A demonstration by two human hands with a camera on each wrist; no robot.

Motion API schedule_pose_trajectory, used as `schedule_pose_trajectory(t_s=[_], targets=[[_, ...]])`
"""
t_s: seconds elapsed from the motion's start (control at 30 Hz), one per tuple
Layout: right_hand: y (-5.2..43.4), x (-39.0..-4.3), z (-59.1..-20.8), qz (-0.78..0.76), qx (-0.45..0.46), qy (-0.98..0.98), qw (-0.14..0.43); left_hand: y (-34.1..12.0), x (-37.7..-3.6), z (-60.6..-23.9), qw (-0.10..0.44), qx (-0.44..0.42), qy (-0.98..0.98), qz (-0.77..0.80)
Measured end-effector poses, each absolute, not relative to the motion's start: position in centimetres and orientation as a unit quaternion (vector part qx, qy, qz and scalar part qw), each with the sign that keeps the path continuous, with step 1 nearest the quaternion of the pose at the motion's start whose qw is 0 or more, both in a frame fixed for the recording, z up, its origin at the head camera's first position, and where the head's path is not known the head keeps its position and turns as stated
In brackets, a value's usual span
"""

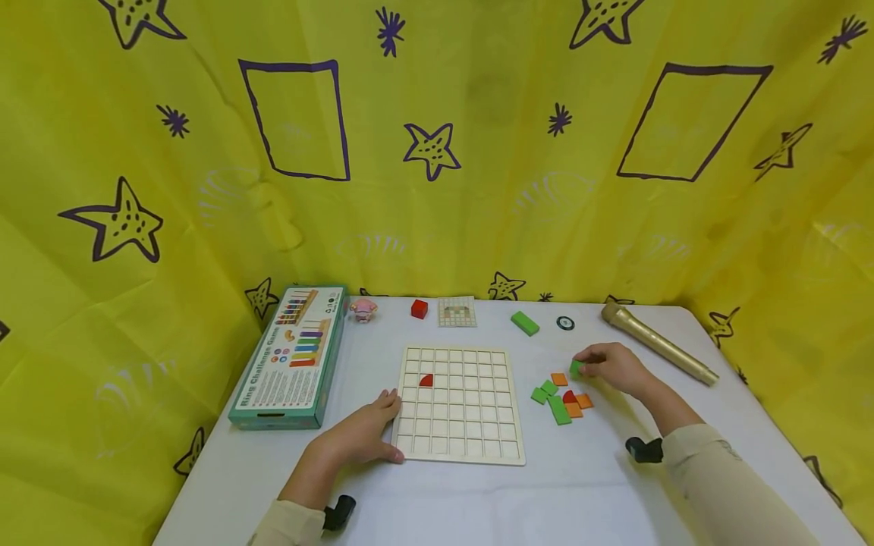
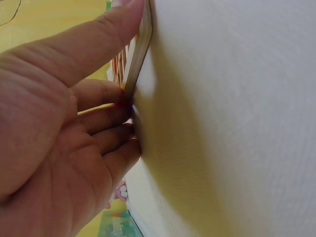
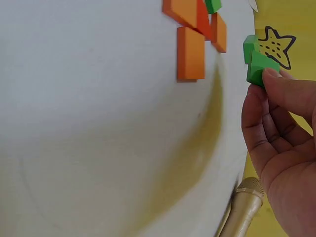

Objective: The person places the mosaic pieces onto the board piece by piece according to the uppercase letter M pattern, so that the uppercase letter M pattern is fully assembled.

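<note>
Two bare hands are at work on a white worktop (image 1: 587, 485) hemmed in by a yellow cloth printed with stars. The right hand (image 1: 617, 368) pinches a small green block (image 1: 576, 368) between thumb and fingertips; in the right wrist view that green block (image 3: 256, 63) sits at the tips of the curled fingers (image 3: 276, 94), lifted a little off the surface as far as can be told. Just beside it, toward the person, lies a loose cluster of pieces (image 1: 561, 398): green and orange tiles with a red one among them, several touching each other. The left hand (image 1: 362, 436) rests at the near left corner of a wooden grid board (image 1: 459, 425), fingers fairly straight and pressed against its edge, thumb along the near rim; the left wrist view shows the fingers (image 2: 106, 116) laid against the board's thin side, holding nothing else. A single red quarter-round piece (image 1: 426, 380) sits in one cell near the board's upper left, in the second column. Left of the board lies a teal game box (image 1: 290, 356), flat and angled. Along the far edge of the worktop stand a small pink figure (image 1: 363, 309), a red cube (image 1: 419, 309), a pattern card (image 1: 457, 312), a longer green block (image 1: 524, 323) and a dark round disc (image 1: 564, 323). A gold tube (image 1: 658, 343) lies slantwise beyond the right hand, well apart from the pieces.
</note>
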State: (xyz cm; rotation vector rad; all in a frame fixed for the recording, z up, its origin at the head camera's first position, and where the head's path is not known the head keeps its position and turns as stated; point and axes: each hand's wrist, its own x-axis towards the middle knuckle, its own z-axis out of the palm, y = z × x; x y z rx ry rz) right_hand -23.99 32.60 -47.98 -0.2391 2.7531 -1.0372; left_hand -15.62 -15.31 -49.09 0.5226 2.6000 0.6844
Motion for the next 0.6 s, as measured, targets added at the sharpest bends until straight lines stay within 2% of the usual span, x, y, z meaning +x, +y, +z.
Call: schedule_pose_trajectory(t_s=[0.6], targets=[[29.6,-26.0,-46.1,-0.381,-0.097,0.914,0.099,-15.3,-15.6,-49.2,0.201,0.183,0.931,0.243]])
